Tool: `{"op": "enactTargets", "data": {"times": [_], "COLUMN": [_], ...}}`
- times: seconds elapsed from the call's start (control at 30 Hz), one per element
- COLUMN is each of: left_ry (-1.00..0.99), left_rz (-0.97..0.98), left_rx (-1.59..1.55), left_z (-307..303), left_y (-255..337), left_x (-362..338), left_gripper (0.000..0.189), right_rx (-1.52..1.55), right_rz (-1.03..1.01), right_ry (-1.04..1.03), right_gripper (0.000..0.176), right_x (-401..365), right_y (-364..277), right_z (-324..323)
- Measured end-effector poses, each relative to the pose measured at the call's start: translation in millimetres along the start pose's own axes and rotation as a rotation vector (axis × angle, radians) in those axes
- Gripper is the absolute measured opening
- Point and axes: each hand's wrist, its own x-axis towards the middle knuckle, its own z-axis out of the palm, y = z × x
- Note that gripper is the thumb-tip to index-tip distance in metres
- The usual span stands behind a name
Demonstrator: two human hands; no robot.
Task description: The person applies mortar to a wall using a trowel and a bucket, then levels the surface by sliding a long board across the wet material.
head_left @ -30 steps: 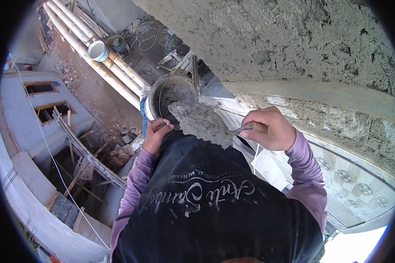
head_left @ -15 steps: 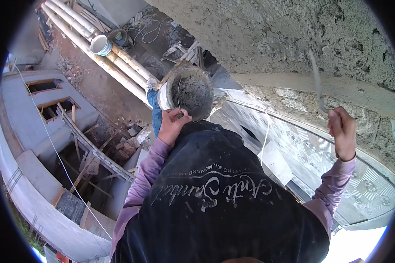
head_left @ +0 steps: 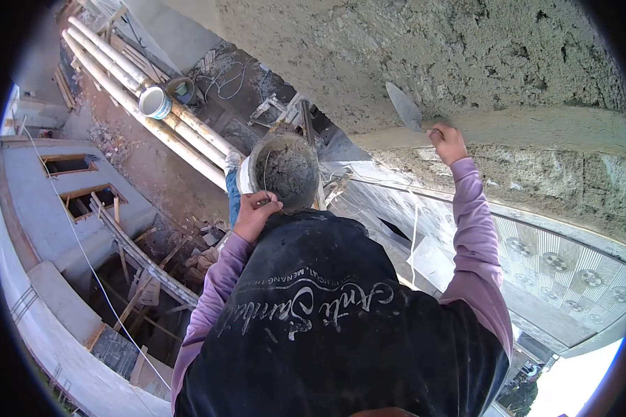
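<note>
My left hand (head_left: 256,214) is closed around the thin wire handle of a bucket (head_left: 245,178) in front of my chest. Grey wet mortar (head_left: 290,170) fills part of that bucket. Up and to the right, my right hand (head_left: 449,142) grips a trowel (head_left: 403,107), its handle mostly hidden in my fingers. The pale pointed blade lies against or very near the rough grey plaster of the wall (head_left: 459,62), just above a smoother band (head_left: 522,129). Whether the blade touches the plaster is hard to tell.
Far below on the left, bamboo poles (head_left: 118,73) carry a white paint bucket (head_left: 154,103). A lower building (head_left: 31,181) with window openings stands at left, near a timber ladder-like frame (head_left: 135,254). Patterned panels (head_left: 553,260) line the wall at lower right.
My right hand has swung left with the trowel, bringing its blade across the wall, flat side now visible. The bucket in my left hand has shifted slightly left and down in view.
</note>
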Motion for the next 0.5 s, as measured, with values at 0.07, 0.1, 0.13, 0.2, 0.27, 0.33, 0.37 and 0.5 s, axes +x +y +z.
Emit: {"op": "enactTargets", "data": {"times": [0.07, 0.1, 0.13, 0.2, 0.27, 0.33, 0.37, 0.5], "left_ry": [0.028, 0.030, 0.031, 0.032, 0.032, 0.033, 0.024, 0.060], "left_rz": [0.001, 0.008, 0.011, -0.003, -0.011, -0.014, -0.013, -0.012], "left_rx": [-0.076, -0.057, -0.037, -0.089, -0.115, -0.118, -0.108, -0.091], "left_z": [2, 2, 3, 4, 4, 4, 4, 7], "left_y": [-3, 1, 4, 10, 13, 14, 16, 19], "left_x": [0, -1, -5, -7, -8, -10, -10, -17], "left_gripper": [0.019, 0.018, 0.018, 0.017, 0.015, 0.014, 0.013, 0.011], "right_rx": [0.151, 0.261, 0.307, 0.407, 0.063, -0.201, -0.293, 0.029], "right_rz": [0.100, 0.194, 0.205, 0.221, 0.019, -0.135, -0.188, -0.329], "right_ry": [-0.025, -0.057, -0.010, 0.101, 0.289, 0.446, 0.507, 0.229], "right_gripper": [0.025, 0.024, 0.023, 0.020, 0.019, 0.019, 0.019, 0.026], "right_x": [-13, -24, -36, -56, -72, -82, -87, -110], "right_y": [-21, -33, -43, -58, -70, -84, -98, -159], "right_z": [-39, -58, -73, -95, -106, -106, -99, -74]}}
